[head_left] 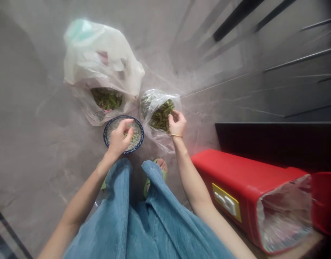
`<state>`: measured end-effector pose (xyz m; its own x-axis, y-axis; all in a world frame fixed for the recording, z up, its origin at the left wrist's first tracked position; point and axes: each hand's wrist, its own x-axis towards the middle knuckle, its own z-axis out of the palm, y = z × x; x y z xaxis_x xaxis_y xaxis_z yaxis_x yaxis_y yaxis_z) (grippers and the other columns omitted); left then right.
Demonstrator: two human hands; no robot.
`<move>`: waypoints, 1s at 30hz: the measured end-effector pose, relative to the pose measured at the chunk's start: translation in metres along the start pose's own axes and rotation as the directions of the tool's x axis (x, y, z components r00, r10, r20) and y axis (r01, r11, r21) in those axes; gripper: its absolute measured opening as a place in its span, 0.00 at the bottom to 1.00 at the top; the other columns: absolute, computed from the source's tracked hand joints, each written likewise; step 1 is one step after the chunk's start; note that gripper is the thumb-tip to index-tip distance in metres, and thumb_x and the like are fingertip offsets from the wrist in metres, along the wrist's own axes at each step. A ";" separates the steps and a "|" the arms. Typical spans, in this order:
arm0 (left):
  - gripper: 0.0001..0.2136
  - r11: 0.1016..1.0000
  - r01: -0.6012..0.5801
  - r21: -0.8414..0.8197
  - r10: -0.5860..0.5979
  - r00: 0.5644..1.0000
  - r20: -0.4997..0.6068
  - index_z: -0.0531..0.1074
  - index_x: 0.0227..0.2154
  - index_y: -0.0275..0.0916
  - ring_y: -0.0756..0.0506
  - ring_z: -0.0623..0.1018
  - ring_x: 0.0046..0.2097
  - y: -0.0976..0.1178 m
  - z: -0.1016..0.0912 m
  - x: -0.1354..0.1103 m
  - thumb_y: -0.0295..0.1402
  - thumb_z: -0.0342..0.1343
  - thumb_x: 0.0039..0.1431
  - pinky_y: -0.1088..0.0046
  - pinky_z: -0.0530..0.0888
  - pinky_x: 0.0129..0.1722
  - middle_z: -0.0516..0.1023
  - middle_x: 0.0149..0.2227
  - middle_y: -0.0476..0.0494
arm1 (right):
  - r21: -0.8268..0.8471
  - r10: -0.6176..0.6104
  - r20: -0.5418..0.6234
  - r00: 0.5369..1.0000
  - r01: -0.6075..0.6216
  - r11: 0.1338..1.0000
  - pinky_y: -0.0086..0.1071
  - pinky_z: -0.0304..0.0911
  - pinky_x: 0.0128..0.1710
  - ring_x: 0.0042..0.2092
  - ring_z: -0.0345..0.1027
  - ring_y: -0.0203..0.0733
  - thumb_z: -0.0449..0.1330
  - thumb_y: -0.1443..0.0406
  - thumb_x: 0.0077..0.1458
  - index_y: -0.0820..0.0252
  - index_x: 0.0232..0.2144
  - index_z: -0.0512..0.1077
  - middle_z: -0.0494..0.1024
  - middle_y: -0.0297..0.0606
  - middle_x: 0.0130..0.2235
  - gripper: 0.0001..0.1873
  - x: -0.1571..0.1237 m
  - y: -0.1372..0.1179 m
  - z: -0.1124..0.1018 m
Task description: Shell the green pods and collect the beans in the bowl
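Observation:
My left hand (120, 137) hovers over a blue-rimmed bowl (105, 138), its thumb and forefinger apart and the other fingers curled. Small green beans (133, 136) lie in the bowl, partly hidden by that hand. At the right edge of a clear plastic bag (157, 101) is my right hand (177, 124), thumb and fingertips closed together by the green pods (162, 117) inside. Whatever is in that pinch is too small to make out. Behind the bowl, a larger white plastic bag (100, 61) opens toward me and shows more green pods (107, 99).
A red bin (243, 172) with a plastic liner stands at the right, beside a black panel (273, 144). Dark metal legs (235, 19) show at the upper right. My green-sandalled foot (161, 167) rests on the grey floor (41, 144) just below the bags.

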<state>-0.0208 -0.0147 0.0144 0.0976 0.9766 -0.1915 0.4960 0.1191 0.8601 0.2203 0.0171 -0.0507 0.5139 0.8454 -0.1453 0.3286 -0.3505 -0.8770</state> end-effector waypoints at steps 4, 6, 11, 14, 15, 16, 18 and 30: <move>0.19 0.983 -0.180 -0.043 0.178 0.983 -0.049 0.59 0.55 0.37 0.50 0.78 0.37 -0.006 0.003 -0.001 0.35 0.48 0.63 0.74 0.72 0.39 0.78 0.43 0.41 | 0.236 0.194 0.436 0.879 -0.320 0.918 0.31 0.67 0.28 0.26 0.67 0.34 0.62 0.51 0.47 0.62 0.37 0.73 0.76 0.37 0.28 0.22 -0.034 -0.031 -0.004; 0.22 0.956 -0.294 0.013 0.294 0.956 0.018 0.55 0.58 0.36 0.50 0.77 0.38 -0.010 0.003 -0.002 0.37 0.49 0.63 0.72 0.73 0.41 0.76 0.44 0.40 | 0.221 0.185 0.630 0.754 -0.402 0.888 0.28 0.62 0.24 0.23 0.63 0.30 0.63 0.52 0.47 0.62 0.36 0.73 0.74 0.33 0.25 0.21 -0.051 -0.048 -0.001; 0.19 0.856 -0.483 0.184 0.452 0.873 0.185 0.58 0.57 0.37 0.48 0.76 0.39 -0.014 0.000 -0.009 0.34 0.45 0.65 0.71 0.73 0.41 0.76 0.38 0.42 | 0.238 0.161 0.766 0.622 -0.506 0.829 0.23 0.49 0.18 0.18 0.55 0.27 0.67 0.55 0.43 0.58 0.36 0.65 0.65 0.22 0.17 0.22 -0.073 -0.074 0.014; 0.17 0.832 -0.508 0.222 0.495 0.861 0.116 0.58 0.56 0.37 0.49 0.76 0.37 -0.017 0.000 -0.016 0.32 0.44 0.66 0.73 0.73 0.38 0.75 0.37 0.43 | 0.199 0.221 0.787 0.576 -0.575 0.793 0.22 0.46 0.17 0.17 0.55 0.27 0.67 0.51 0.42 0.57 0.32 0.62 0.66 0.22 0.17 0.23 -0.081 -0.075 0.027; 0.17 0.828 -0.509 0.236 0.501 0.860 0.099 0.57 0.56 0.36 0.49 0.76 0.38 -0.019 0.000 -0.018 0.32 0.44 0.66 0.73 0.73 0.39 0.75 0.37 0.43 | 0.165 0.244 0.803 0.543 -0.596 0.786 0.23 0.46 0.16 0.17 0.55 0.27 0.65 0.49 0.42 0.58 0.31 0.61 0.66 0.23 0.17 0.24 -0.084 -0.074 0.032; 0.17 0.824 -0.504 0.257 0.498 0.862 0.093 0.57 0.57 0.36 0.48 0.76 0.38 -0.022 0.000 -0.020 0.32 0.43 0.67 0.73 0.73 0.39 0.75 0.37 0.42 | 0.133 0.260 0.818 0.513 -0.608 0.782 0.23 0.45 0.16 0.17 0.55 0.27 0.64 0.47 0.43 0.58 0.30 0.61 0.67 0.24 0.17 0.25 -0.088 -0.073 0.036; 0.18 0.813 -0.488 0.319 0.474 0.872 0.125 0.56 0.57 0.35 0.46 0.76 0.39 -0.028 0.001 -0.024 0.33 0.43 0.66 0.71 0.73 0.39 0.75 0.38 0.40 | 0.098 0.268 0.832 0.485 -0.605 0.790 0.23 0.42 0.15 0.16 0.52 0.27 0.64 0.46 0.43 0.58 0.27 0.60 0.65 0.24 0.16 0.25 -0.094 -0.070 0.043; 0.14 0.780 -0.517 0.351 0.500 0.854 0.146 0.60 0.51 0.34 0.46 0.75 0.34 -0.053 0.007 -0.040 0.33 0.39 0.66 0.69 0.72 0.35 0.75 0.34 0.41 | 0.075 0.324 0.813 0.484 -0.639 0.766 0.22 0.43 0.17 0.17 0.47 0.27 0.60 0.51 0.51 0.54 0.38 0.57 0.55 0.19 0.17 0.21 -0.118 -0.061 0.054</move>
<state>-0.0448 -0.0609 -0.0266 0.4576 0.8670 0.1971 0.6397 -0.4750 0.6043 0.0966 -0.0394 -0.0051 -0.2891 0.6233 -0.7266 -0.1365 -0.7780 -0.6132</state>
